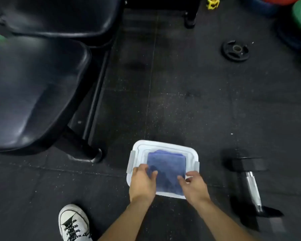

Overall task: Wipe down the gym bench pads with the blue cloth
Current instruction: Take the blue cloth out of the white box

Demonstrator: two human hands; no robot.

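A folded blue cloth (166,166) lies on a clear plastic container (162,145) that stands on the black rubber floor. My left hand (142,182) grips the cloth's near left edge, thumb on top. At the near right corner, my right hand (193,186) pinches the cloth between its fingers. Both forearms reach in from the bottom of the view. The black bench seat pad (30,94) fills the left side, and the black back pad (59,14) sits beyond it at the top left.
A dumbbell (250,181) lies on the floor right of the container. The bench's black frame and foot (89,153) stand just left of it. A small weight plate (235,51), coloured plates and a yellow collar (212,3) lie farther off. My white shoe (73,223) is at the bottom left.
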